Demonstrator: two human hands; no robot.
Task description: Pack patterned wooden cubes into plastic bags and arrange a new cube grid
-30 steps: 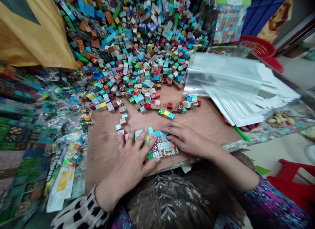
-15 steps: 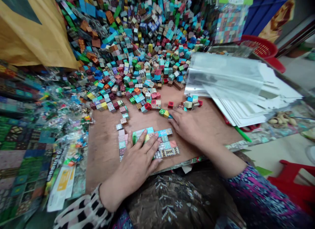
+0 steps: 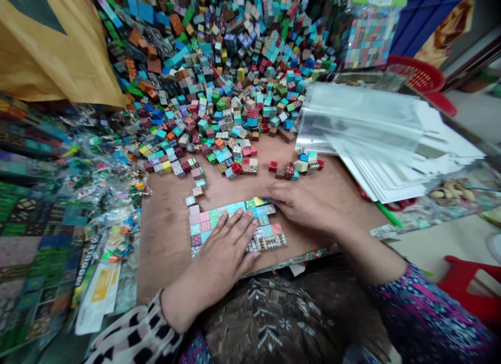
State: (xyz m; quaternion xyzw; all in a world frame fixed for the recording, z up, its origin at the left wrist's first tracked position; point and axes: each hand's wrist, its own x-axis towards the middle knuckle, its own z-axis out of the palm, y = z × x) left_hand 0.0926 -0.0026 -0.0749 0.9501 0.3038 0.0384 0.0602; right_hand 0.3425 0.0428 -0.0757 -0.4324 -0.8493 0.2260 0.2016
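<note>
A flat patch of small patterned cubes (image 3: 205,221) lies on the brown board in front of me. My left hand (image 3: 223,257) rests flat over its middle with the fingers stretched out, hiding part of it. At the upper right edge of the patch my right hand (image 3: 307,207) pinches the end of a short row of cubes (image 3: 258,201), green and yellow ones showing. That row sits against the patch; its right end is hidden under my fingers. Just beyond the right hand are a red cube (image 3: 273,166) and a small cluster of cubes (image 3: 301,165).
A large heap of mixed cubes (image 3: 235,67) covers the back of the brown board (image 3: 164,259). Clear plastic sleeves (image 3: 356,119) and white sheets (image 3: 376,181) lie at the right, near a green pen (image 3: 389,214). Small bagged pieces (image 3: 105,176) crowd the left.
The right hand has drawn the green and yellow cubes toward me, from the bare board to the patch's upper edge. The left hand stays on the patch, shifted slightly down.
</note>
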